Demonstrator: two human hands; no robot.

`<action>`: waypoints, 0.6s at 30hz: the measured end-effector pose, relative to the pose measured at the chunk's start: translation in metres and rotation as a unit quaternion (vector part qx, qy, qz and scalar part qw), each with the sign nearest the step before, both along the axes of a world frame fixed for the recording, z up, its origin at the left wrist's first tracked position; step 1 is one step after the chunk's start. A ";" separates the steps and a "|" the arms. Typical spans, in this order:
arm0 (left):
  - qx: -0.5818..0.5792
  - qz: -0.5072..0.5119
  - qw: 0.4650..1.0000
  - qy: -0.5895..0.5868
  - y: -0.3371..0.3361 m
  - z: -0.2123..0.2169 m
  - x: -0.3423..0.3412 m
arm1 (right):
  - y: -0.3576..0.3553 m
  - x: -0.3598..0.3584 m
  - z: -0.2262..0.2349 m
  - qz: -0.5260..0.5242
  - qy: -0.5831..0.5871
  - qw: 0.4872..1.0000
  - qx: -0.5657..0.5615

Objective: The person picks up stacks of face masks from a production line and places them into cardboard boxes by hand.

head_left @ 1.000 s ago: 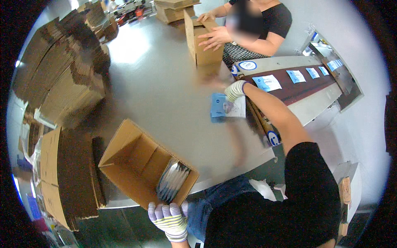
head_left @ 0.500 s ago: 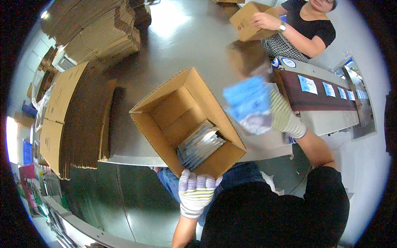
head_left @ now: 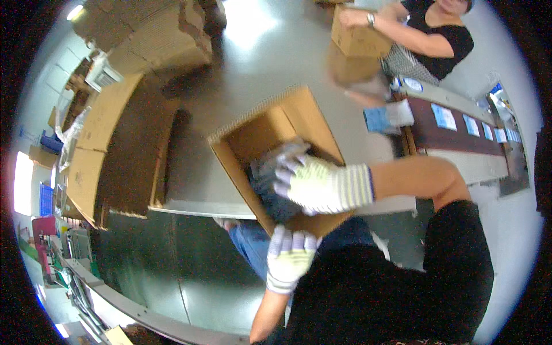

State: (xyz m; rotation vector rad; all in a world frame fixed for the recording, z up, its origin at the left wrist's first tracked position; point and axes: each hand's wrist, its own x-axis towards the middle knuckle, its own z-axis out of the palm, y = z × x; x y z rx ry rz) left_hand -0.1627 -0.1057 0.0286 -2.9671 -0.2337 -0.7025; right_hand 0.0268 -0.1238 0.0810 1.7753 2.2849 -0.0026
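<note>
A brown open cardboard box (head_left: 319,123) tilts over the near table edge. My left hand (head_left: 291,259), in a striped knitted glove, holds the box's near rim with its fingers hooked over it. My right hand (head_left: 328,185), gloved alike, reaches inside. Its fingers are spread over the flat packets (head_left: 267,181), which look dark grey and blurred in the shade. The hand covers part of them, and its thumb side is partly hidden.
Flattened cartons (head_left: 86,167) stand at left, with further carton stacks (head_left: 161,49) behind. At right, a conveyor (head_left: 454,135) carries blue-and-white packets; several packets (head_left: 388,118) overlap at its near end. A co-worker's hand (head_left: 353,18) is on another box (head_left: 359,43) across the metal table (head_left: 259,75).
My right hand has swung left from beside the conveyor into the box; the blue packet bundle it carried no longer shows separately. Packets now appear at the conveyor's end.
</note>
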 end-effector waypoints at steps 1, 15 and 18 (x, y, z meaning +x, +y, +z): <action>0.033 -0.004 0.995 -0.091 0.002 0.004 0.004 | -0.006 0.000 0.021 0.004 0.049 0.999 -0.001; -0.008 0.006 0.996 -0.085 0.013 0.006 0.013 | -0.109 0.137 0.031 -0.239 0.157 0.917 0.280; 0.034 0.017 0.993 -0.115 0.011 -0.002 0.010 | -0.135 0.182 0.035 -0.383 0.066 0.902 0.189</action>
